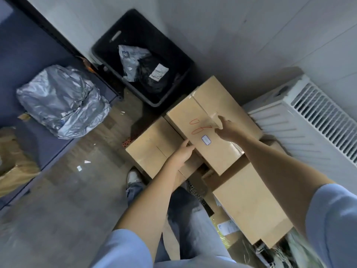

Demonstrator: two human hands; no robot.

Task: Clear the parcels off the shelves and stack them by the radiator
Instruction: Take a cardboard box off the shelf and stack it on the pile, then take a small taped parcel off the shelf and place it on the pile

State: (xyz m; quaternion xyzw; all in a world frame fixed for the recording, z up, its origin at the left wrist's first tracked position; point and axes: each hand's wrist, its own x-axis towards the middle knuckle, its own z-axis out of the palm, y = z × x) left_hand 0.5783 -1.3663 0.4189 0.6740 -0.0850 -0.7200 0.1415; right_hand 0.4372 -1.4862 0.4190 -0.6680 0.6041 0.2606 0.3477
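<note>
Parcel (pixel 204 120) top gripped by both hands, fingers (pixel 220 120) blurred beside radiator (pixel 301 120).

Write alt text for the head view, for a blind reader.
Both hands, left hand and right hand, touch a cardboard box marked in red atop other boxes beside a white radiator. A silver-wrapped parcel lies on a shelf at left.

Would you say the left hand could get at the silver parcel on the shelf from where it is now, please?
Probably yes: the left hand rests on a box, holding nothing, and only open floor lies between it and the silver parcel.
</note>
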